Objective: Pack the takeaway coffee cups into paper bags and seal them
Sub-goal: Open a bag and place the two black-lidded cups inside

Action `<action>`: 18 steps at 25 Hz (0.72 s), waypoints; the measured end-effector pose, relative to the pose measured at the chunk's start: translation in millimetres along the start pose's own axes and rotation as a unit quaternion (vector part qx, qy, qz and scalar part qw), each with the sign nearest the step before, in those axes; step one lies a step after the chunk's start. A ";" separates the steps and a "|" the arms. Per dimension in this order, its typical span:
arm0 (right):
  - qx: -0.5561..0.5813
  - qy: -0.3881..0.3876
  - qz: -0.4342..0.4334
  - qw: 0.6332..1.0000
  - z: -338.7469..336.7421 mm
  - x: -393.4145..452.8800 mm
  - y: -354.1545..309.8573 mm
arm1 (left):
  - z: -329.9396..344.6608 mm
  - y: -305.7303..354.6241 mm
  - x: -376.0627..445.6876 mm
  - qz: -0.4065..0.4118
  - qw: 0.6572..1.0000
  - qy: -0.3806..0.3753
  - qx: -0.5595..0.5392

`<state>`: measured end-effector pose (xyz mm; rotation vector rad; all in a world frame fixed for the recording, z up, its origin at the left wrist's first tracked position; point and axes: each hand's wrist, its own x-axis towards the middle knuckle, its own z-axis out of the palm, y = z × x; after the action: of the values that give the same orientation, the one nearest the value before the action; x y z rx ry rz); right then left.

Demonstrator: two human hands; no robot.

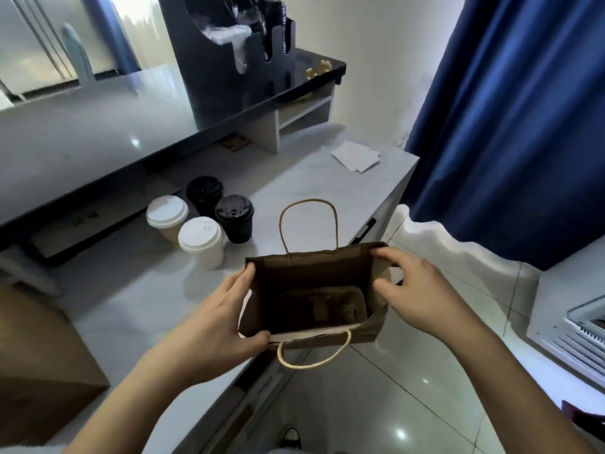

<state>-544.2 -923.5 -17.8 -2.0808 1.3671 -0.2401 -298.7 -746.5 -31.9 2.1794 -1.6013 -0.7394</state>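
A brown paper bag [307,273] with twisted handles stands open at the front edge of the pale counter [137,303]. A cardboard cup holder [322,306] lies at its bottom. My left hand [226,309] grips the bag's left side, thumb at the near rim. My right hand [412,290] pinches the bag's right side wall, thumb inside the bag. Behind the bag, to the left, stand several lidded takeaway cups: a white-lidded brown cup [167,217], a white cup [201,240] and two black cups [234,217] [204,191].
A dark raised shelf [98,139] with a black cup-and-lid dispenser [235,50] runs along the back. White papers [355,157] lie at the counter's far right. A cardboard box [36,365] sits at the left. A blue curtain [510,109] hangs on the right above the tiled floor.
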 end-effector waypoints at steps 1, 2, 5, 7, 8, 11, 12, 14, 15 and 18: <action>-0.011 -0.006 -0.009 1.000 -1.9 10.3 -3.3 | -2.4 -1.4 1.5 -0.007 1.000 0.003 0.004; -0.019 -0.012 -0.018 1.000 -3.8 19.4 -6.3 | -5.0 -1.9 2.8 -0.016 1.000 0.006 0.006; -0.022 -0.043 -0.051 0.998 -9.9 43.6 -14.7 | -11.9 -1.1 7.8 -0.046 0.999 0.023 0.010; -0.029 -0.066 -0.072 0.995 -12.3 60.4 -19.1 | -13.8 1.4 10.3 -0.075 0.997 0.033 0.008; -0.030 -0.077 -0.083 0.993 -13.2 70.0 -20.5 | -14.0 4.2 12.0 -0.091 0.995 0.038 0.005; -0.031 -0.117 -0.115 0.986 -16.1 103.8 -23.8 | -12.5 12.2 19.1 -0.127 0.990 0.065 -0.002; -0.036 -0.129 -0.132 0.982 -15.9 115.5 -24.6 | -12.3 14.5 21.1 -0.142 0.987 0.076 -0.013; -0.041 -0.153 -0.161 0.974 -14.6 136.5 -26.7 | -12.2 17.7 24.3 -0.172 0.979 0.104 -0.036; -0.040 -0.167 -0.176 0.969 -13.3 145.9 -28.7 | -12.4 19.9 25.4 -0.189 0.974 0.116 -0.042; -0.045 -0.209 -0.227 0.950 -4.7 173.9 -35.9 | -10.0 25.6 25.9 -0.242 0.956 0.154 -0.065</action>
<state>-441.7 -1068.4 -24.6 -2.3337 0.6522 0.0782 -306.8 -779.4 -15.1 2.4644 -0.8524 -0.5701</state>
